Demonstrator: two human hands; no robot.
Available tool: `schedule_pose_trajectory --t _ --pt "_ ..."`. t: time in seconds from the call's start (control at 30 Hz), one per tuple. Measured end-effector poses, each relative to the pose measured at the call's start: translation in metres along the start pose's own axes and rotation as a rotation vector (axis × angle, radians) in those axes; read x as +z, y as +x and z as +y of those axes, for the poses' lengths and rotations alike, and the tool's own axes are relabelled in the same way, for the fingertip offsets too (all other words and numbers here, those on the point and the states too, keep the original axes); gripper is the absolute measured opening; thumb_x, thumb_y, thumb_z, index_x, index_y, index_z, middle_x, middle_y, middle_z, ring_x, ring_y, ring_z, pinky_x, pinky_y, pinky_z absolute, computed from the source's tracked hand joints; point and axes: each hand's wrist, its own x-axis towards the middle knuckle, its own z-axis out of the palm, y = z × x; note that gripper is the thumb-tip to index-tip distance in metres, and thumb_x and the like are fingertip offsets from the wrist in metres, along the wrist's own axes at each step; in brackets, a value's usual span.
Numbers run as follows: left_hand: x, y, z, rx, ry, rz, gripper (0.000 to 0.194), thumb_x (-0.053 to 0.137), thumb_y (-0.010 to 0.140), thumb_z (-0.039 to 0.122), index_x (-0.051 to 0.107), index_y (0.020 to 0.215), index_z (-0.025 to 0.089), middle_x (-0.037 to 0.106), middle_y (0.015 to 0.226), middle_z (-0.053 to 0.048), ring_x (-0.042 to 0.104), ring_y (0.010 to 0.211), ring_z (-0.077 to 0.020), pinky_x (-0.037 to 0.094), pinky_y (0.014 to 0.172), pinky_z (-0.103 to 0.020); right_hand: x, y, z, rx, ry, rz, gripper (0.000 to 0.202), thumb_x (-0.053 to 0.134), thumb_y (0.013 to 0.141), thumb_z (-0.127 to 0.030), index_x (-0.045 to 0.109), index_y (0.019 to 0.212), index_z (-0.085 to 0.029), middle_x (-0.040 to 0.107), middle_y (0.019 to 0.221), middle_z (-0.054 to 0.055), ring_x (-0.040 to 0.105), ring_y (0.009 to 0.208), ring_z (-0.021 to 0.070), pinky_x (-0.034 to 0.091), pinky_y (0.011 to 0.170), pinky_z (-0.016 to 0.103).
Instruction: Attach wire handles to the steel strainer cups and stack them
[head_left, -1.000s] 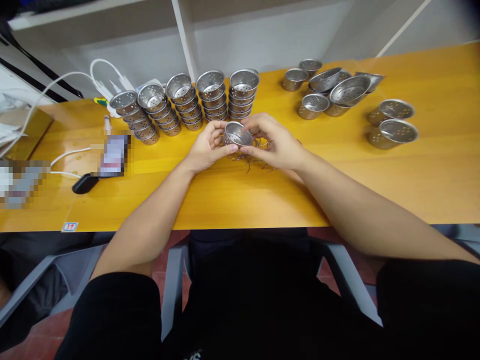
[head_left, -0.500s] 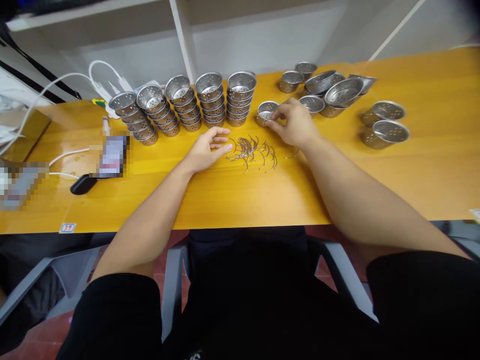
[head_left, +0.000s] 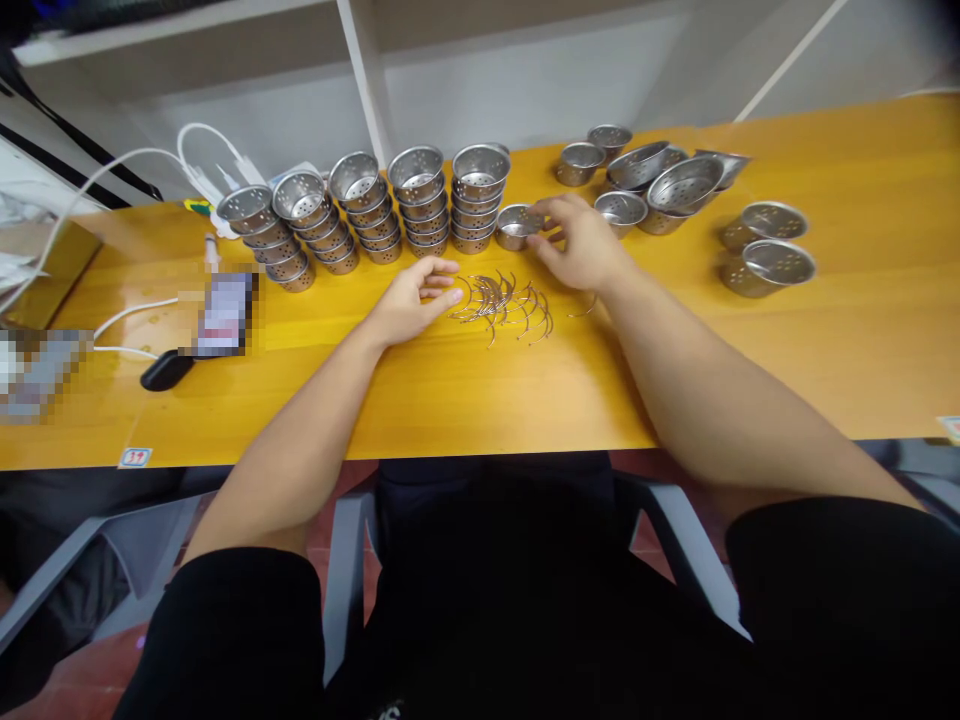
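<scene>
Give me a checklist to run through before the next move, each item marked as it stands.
1. Left hand empty: ok, nothing visible in it.
2. Small cup upright: ok.
3. Right hand free of that cup: cannot tell, the fingertips are right at its edge.
4. Five cup stacks standing: ok.
5. Curved wires all in one cluster: not ok, a single wire lies apart, by the right wrist.
</scene>
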Motion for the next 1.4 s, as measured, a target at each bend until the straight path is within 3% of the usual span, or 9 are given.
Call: schedule_pose_trajectory --t 0.23,0.37,0.53,0.67,0.77,0.83,1.03,1.2,1.4 --pt "0.0 -0.002 0.001 0.008 0.011 0.002 0.058 0.096 0.097 0.046 0.08 0.147 0.022 0.087 0.158 -0.016 0.087 0.147 -0.0325 0.072 0.131 -0.054 -0.062 -0.011 0.004 0.315 -0.275 0.182 0.037 0.079 0.113 -0.006 0.094 0.146 -0.015 0.089 0.157 0.024 0.084 0.138 0.0335 0.06 0.127 0.045" --pt "0.0 -0.001 0.0 -0.003 0.003 0.004 0.06 0.098 0.095 0.048 0.081 0.147 0.022 0.087 0.157 -0.017 0.086 0.147 -0.0332 0.071 0.132 -0.055 -0.069 -0.014 -0.004 0.445 -0.31 0.018 0.005 0.094 0.112 -0.017 0.095 0.116 -0.015 0.095 0.123 0.022 0.079 0.103 0.028 0.06 0.101 0.046" --pt "-0.002 -0.001 0.001 0.0 0.0 0.009 0.059 0.099 0.095 0.046 0.08 0.146 0.024 0.087 0.156 -0.015 0.086 0.145 -0.0322 0.072 0.13 -0.055 -0.07 -0.012 -0.018 0.353 -0.129 0.144 0.024 0.091 0.108 -0.009 0.077 0.097 -0.025 0.092 0.115 0.016 0.075 0.096 0.0256 0.06 0.099 0.046" --pt "-0.002 -0.004 0.007 0.021 0.002 -0.041 0.073 0.103 0.094 0.049 0.075 0.158 0.029 0.08 0.176 -0.017 0.084 0.156 -0.035 0.071 0.135 -0.056 -0.045 -0.022 -0.041 0.088 0.415 0.17 0.04 0.106 0.107 -0.04 0.069 0.098 -0.03 0.083 0.102 0.009 0.071 0.086 0.0235 0.064 0.083 0.045" --pt "0.003 -0.006 0.012 0.029 -0.058 -0.103 0.102 0.116 0.086 0.062 0.066 0.171 0.037 0.065 0.195 -0.016 0.079 0.167 -0.0405 0.071 0.139 -0.06 -0.012 -0.04 -0.074 0.014 0.8 -0.093 0.066 0.108 0.101 -0.084 0.066 0.108 -0.033 0.073 0.082 0.0 0.058 0.06 0.0185 0.049 0.051 0.039" --pt "0.007 -0.006 0.013 0.027 -0.12 -0.124 0.116 0.12 0.08 0.078 0.063 0.174 0.04 0.063 0.195 -0.016 0.079 0.166 -0.042 0.074 0.133 -0.058 0.008 -0.052 -0.098 -0.002 0.931 -0.245 0.076 0.109 0.095 -0.093 0.063 0.114 -0.035 0.074 0.08 -0.005 0.055 0.045 0.0163 0.038 0.037 0.036" --pt "0.007 -0.004 0.021 0.011 -0.219 -0.05 0.111 0.11 0.078 0.102 0.071 0.154 0.031 0.082 0.162 -0.013 0.088 0.14 -0.0334 0.078 0.116 -0.046 0.023 -0.061 -0.115 -0.165 0.91 -0.452 0.066 0.089 0.114 -0.094 0.078 0.115 -0.029 0.07 0.074 -0.003 0.061 0.054 0.0169 0.046 0.049 0.034" --pt "0.001 -0.003 0.025 -0.015 -0.242 -0.053 0.105 0.111 0.079 0.099 0.073 0.147 0.028 0.09 0.155 -0.012 0.088 0.145 -0.0329 0.073 0.123 -0.045 0.017 -0.053 -0.094 -0.371 0.641 -0.282 0.051 0.098 0.11 -0.077 0.084 0.104 -0.029 0.08 0.118 0.009 0.069 0.087 0.0224 0.059 0.075 0.041" --pt "-0.001 -0.001 0.019 0.009 -0.222 -0.061 0.104 0.114 0.08 0.093 0.073 0.151 0.029 0.089 0.158 -0.012 0.089 0.144 -0.0325 0.073 0.126 -0.046 0.016 -0.051 -0.089 -0.285 0.579 -0.195 0.069 0.089 0.104 -0.101 0.079 0.103 -0.033 0.08 0.123 0.013 0.075 0.115 0.0368 0.07 0.103 0.058"
